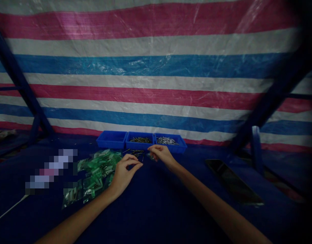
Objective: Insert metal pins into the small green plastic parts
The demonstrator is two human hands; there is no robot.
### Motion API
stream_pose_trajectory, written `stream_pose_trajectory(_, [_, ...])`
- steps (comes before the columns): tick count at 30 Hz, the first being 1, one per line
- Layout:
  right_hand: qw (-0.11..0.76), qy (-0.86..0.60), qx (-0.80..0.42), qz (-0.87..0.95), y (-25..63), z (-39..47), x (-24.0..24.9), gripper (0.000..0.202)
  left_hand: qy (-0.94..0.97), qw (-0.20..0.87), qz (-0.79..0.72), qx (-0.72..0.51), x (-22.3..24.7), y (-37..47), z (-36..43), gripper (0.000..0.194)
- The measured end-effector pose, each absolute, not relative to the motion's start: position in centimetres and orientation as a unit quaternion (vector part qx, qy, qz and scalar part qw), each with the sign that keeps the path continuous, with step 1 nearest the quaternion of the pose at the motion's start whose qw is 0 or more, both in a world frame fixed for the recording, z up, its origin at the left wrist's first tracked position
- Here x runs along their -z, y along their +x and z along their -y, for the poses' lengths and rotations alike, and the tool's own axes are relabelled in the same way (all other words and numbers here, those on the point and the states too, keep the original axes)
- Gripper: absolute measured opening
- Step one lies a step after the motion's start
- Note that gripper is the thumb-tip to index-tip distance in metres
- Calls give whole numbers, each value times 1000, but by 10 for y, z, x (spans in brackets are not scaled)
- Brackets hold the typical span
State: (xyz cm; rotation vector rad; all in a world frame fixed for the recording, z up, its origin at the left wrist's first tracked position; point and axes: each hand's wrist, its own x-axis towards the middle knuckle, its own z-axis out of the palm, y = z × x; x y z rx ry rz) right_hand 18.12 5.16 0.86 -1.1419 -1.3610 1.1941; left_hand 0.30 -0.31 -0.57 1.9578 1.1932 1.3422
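Observation:
My left hand (125,174) is bent over the table, thumb and fingertips brought together in a pinch. Whatever is in that pinch is too small to make out. My right hand (163,155) is closed at the fingertips on what looks like a small clear plastic bag (152,156), mostly hidden by the fingers. Loose dark screws (136,153) lie on the table between and beyond both hands. Beside my left hand is a pile of small clear bags with green contents (101,166). Behind the hands stand a middle blue bin (140,145) of dark screws and a right blue bin (171,148) of silvery ones.
Another blue bin (111,139) stands at the left of the row. A dark phone-like slab (232,181) lies at right. At left is a blurred-out object (50,171) with a white cable (11,210). Blue frame posts (26,84) and a striped tarp (150,64) rise behind.

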Motion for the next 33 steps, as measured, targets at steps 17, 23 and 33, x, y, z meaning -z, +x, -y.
stream_pose_trajectory(17, [264, -404, -5, 876, 181, -34, 19, 31, 711, 209, -453, -496, 7, 1, 1, 15])
stream_pose_trajectory(23, [198, -392, 46, 897, 181, -35, 20, 34, 710, 209, -460, -490, 9, 3, 3, 11])
stream_pose_trajectory(33, [146, -361, 125, 912, 174, -29, 18, 24, 715, 219, -463, -475, 7, 5, 5, 14])
